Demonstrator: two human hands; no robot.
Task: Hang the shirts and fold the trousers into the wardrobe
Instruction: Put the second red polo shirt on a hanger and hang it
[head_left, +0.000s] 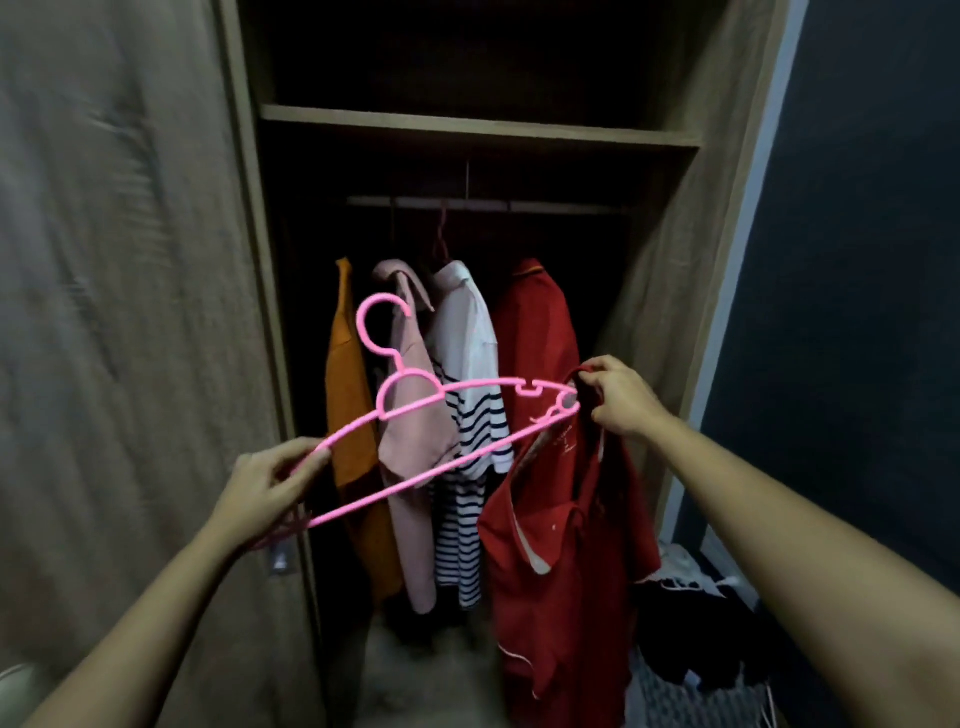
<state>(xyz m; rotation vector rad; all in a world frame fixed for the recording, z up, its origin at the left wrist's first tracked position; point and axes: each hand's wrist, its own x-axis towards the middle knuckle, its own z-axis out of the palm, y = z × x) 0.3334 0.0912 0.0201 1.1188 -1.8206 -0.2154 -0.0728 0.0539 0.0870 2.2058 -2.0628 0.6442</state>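
We are standing before the open wardrobe (470, 127), dressing a pink hanger (441, 426) with a red shirt (566, 561). Our left hand (270, 486) is pinching the hanger's near end, fingers curled closed around the plastic, while our right hand (621, 397) is gripping a bunched fold of the shirt right at the hanger's far tip — fingers closed on the cloth, and the rest of the garment is hanging loose below, in front of the wardrobe's lower opening. The shirt does not yet appear seated on either shoulder of the hanger. Inside, on the rail (488, 203), an orange shirt (348, 395), a pale pink shirt (415, 436), a striped shirt (470, 415) and another red shirt (540, 322) are already hanging. We judge the step in hand to be threading the hanger into the neck opening; the next move is calling for the far tip to pass inside the collar, then the near one — and only then the hook to the rail. Dark clothes (691, 613) are lying in a heap at lower right.
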